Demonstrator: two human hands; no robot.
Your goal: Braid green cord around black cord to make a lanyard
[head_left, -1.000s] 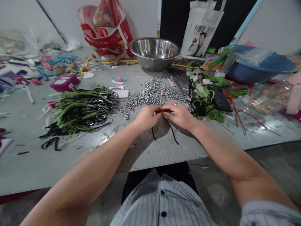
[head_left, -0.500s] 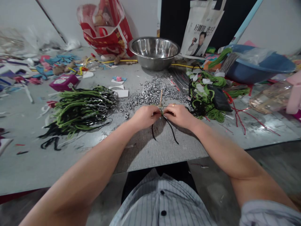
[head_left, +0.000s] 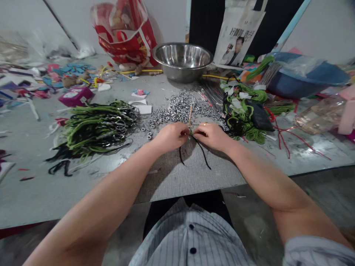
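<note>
Across the whole view is a big gray table (head_left: 172, 181). At the back, near the wall, sits a red bag (head_left: 127, 46). On the left lies a big heap of green and black strings (head_left: 97, 125), and on the right is a messy bunch of green string (head_left: 235, 103). Behind that bunch is a blue tub (head_left: 294, 85). A shiny bowl (head_left: 184, 74) stands beside the red bag. The left hand (head_left: 173, 136) and the right hand (head_left: 209, 136) are close together in the middle, with the fingers of both pinched tight on a green and black cord (head_left: 205, 158). The cord is between the hands, and its two black ends hang toward the shirt. A thin stick (head_left: 190, 114) pokes up just behind the fingers. Tiny silver rings (head_left: 177, 107) lie past the hands.
</note>
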